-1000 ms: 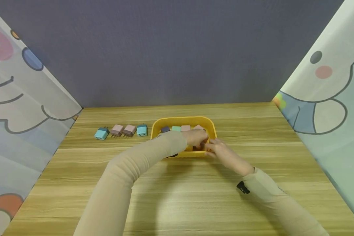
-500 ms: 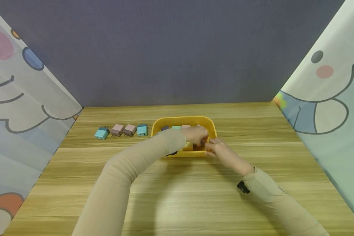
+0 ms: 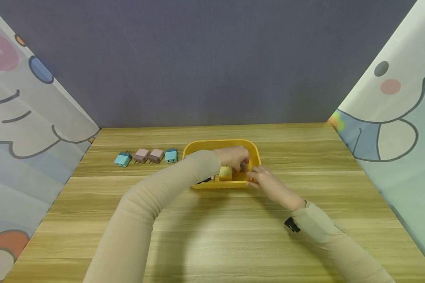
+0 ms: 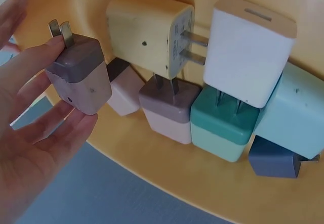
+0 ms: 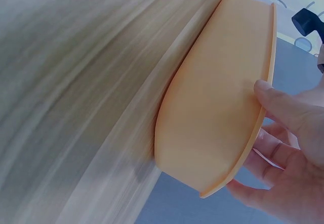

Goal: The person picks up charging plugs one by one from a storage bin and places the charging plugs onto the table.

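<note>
My left hand (image 3: 233,156) is inside the yellow plastic bin (image 3: 253,151). In the left wrist view its thumb and fingers pinch a pink charger plug (image 4: 83,85) with a brown prong end, metal prongs pointing up. Beside it in the bin are a yellow charger (image 4: 144,32), a white charger (image 4: 248,52), a green one (image 4: 223,125), a light blue one (image 4: 293,110), a navy one (image 4: 273,158) and two more pink ones. My right hand (image 3: 269,184) holds the bin's near right rim, thumb on the outer wall and fingers over the inside, as the right wrist view shows.
Left of the bin, on the wooden table (image 3: 287,243), a row of chargers lies: a light blue one (image 3: 122,159), a pink one (image 3: 141,155), another pink one (image 3: 156,156) and a second light blue one (image 3: 171,155). A grey panel (image 3: 212,63) stands behind.
My left hand has shifted slightly up and left within the bin, uncovering more of the yellow charger and now covering the chargers at the back. The right hand stays at the rim.
</note>
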{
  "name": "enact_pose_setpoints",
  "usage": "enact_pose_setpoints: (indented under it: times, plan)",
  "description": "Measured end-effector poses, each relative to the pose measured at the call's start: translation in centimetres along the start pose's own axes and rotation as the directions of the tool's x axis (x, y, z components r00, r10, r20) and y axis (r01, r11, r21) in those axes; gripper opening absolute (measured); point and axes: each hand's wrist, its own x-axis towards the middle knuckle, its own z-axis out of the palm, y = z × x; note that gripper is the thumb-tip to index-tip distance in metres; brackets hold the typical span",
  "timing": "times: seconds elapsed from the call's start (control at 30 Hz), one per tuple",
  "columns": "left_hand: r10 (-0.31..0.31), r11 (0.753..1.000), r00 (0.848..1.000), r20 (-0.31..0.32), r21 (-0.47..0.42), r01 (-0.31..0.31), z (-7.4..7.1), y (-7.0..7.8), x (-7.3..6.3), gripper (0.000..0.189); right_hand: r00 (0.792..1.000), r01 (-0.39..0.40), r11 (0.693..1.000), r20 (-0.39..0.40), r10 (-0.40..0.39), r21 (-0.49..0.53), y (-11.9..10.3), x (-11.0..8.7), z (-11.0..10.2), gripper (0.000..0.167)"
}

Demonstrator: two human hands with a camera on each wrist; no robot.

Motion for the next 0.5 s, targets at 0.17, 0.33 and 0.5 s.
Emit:
enact_pose_setpoints:
  times: [0.17,0.33,0.5]
  plan:
    - [-0.004,0.999,1.0,-0.009,0.032,0.005,-0.3,-0.2,-0.4,0.029,1.0,0.002,1.0,0.002,-0.002,-0.003,0.1,0.0,0.0,0.014]
    - [-0.011,1.0,1.0,-0.004,-0.026,0.011,-0.6,-0.4,-0.9,0.028,1.0,-0.005,1.0,0.008,0.005,-0.008,0.0,-0.1,0.0,0.012]
    - [-0.009,0.999,1.0,-0.014,-0.047,0.008,-0.7,-0.6,-1.5,0.019,1.0,-0.005,1.0,0.002,0.005,-0.009,0.0,-0.1,0.0,0.012]
